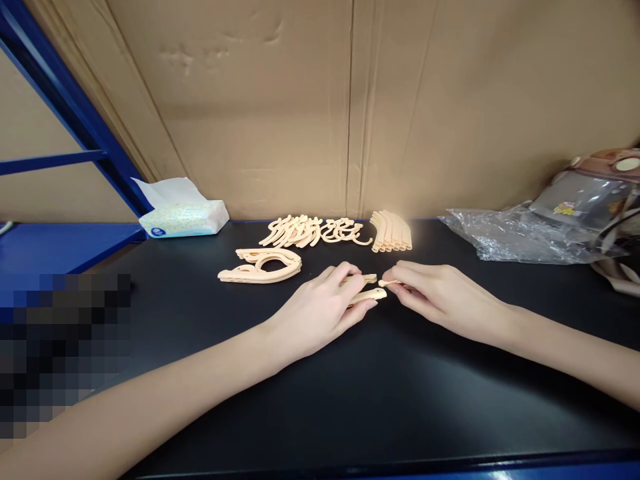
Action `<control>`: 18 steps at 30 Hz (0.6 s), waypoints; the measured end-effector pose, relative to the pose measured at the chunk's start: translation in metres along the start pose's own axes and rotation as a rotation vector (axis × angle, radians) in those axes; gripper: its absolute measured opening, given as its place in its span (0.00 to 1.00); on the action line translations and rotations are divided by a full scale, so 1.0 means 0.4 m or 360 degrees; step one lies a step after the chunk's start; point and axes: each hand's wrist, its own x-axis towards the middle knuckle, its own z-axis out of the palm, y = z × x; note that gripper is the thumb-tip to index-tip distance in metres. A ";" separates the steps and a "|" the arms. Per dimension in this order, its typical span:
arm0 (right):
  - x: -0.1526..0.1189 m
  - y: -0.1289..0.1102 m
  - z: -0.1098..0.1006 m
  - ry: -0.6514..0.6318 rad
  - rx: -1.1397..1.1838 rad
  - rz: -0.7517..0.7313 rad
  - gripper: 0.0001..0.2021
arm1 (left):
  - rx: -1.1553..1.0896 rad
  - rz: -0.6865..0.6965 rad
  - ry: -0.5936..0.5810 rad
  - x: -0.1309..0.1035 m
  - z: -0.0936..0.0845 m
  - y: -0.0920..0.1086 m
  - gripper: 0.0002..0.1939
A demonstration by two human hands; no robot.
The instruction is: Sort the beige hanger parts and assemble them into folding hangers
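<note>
My left hand (330,300) is closed round cream plastic pieces (375,293), whose two ends stick out to the right past my fingers. Just right of them, my right hand (440,290) pinches a small cream piece (384,283) between thumb and fingers, most of it hidden. The two hands are a short gap apart over the black table. To the left of my left hand lie folded cream plastic parts (287,271), put together in a looped shape.
Along the back lie loose curved pieces (295,231), small hooks (345,231) and a neat stack of curved arms (391,232). A tissue pack (185,217) stands back left. Clear plastic bag (515,233) and a transparent container (580,197) are at right.
</note>
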 end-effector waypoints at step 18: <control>0.003 -0.016 -0.001 -0.0139 0.0415 0.0198 0.18 | -0.0287 -0.0081 -0.0072 0.002 -0.001 -0.010 0.14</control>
